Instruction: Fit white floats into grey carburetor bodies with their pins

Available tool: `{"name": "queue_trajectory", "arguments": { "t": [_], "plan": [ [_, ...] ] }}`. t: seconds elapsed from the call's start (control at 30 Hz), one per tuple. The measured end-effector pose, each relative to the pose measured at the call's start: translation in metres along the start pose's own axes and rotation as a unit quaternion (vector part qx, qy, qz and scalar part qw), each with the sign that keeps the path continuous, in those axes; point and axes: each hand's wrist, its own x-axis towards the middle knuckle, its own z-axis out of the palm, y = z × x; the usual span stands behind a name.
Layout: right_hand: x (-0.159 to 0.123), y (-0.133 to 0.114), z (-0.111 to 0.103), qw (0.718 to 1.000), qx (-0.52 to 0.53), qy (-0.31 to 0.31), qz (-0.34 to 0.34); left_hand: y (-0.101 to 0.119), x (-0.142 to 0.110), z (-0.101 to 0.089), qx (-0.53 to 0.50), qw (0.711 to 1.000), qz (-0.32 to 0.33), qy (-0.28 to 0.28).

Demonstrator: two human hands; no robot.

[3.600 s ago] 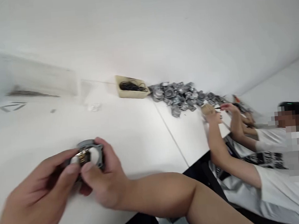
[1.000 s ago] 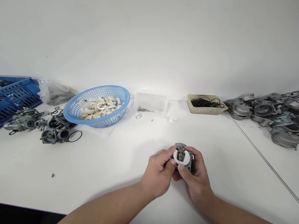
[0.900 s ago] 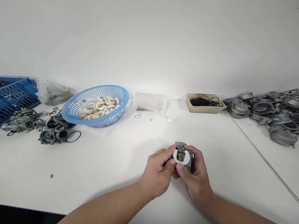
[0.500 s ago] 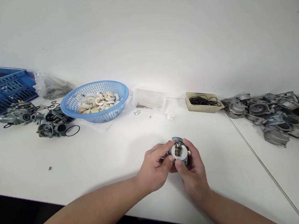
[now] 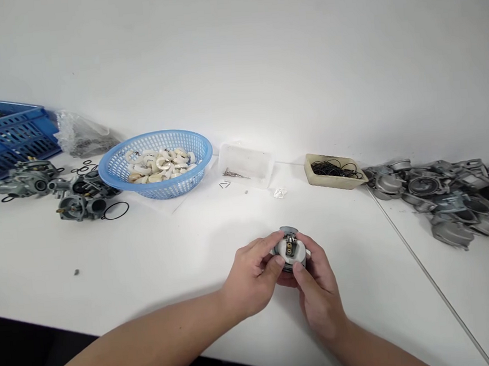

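Between my two hands is a grey metal carburetor (image 5: 288, 230), held just above the white table. A white plastic float (image 5: 299, 251) faces up on it, with brass jets (image 5: 289, 248) showing in the float's gap. My left hand (image 5: 252, 275) grips the carburetor from the left, its thumb on the float's edge and its index finger near the far rim. From the right, my right hand (image 5: 323, 289) closes around the body, thumb on the near edge. The undersides of the carburetor are hidden by my fingers.
A blue basket (image 5: 158, 194) holds white floats. Beside it are a clear tray (image 5: 264, 167) of thin pins and a cream tub (image 5: 333, 184) of black rings. Carburetors (image 5: 75, 207) and a blue crate (image 5: 33, 132) are left; metal bowls (image 5: 452, 234) are piled right.
My right thumb has shifted slightly along the near edge of the float, and the carburetor has tilted a little. The camera view has turned slightly.
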Motion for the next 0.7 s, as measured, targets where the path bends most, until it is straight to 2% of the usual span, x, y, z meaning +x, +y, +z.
{"name": "queue_trajectory", "arguments": {
  "t": [0.2,0.37,0.5,0.7],
  "plan": [
    [-0.0013,-0.0020,0.0025,0.999,-0.019,0.026,-0.003,-0.0022,-0.0027,0.0025,-0.003,0.999,0.034,-0.001],
    [0.0007,-0.0055,0.0043,0.997,-0.048,0.048,0.024,0.0013,-0.0005,0.0044,0.002,1.000,-0.009,-0.002],
    [0.0012,-0.0062,0.0044,0.997,-0.057,0.050,0.020,0.0055,0.0000,0.0042,-0.025,0.999,-0.043,-0.015],
    [0.0000,-0.0036,0.0037,0.998,-0.045,0.045,0.014,0.0053,-0.0001,0.0049,-0.043,0.997,-0.056,-0.019]
  ]
}}
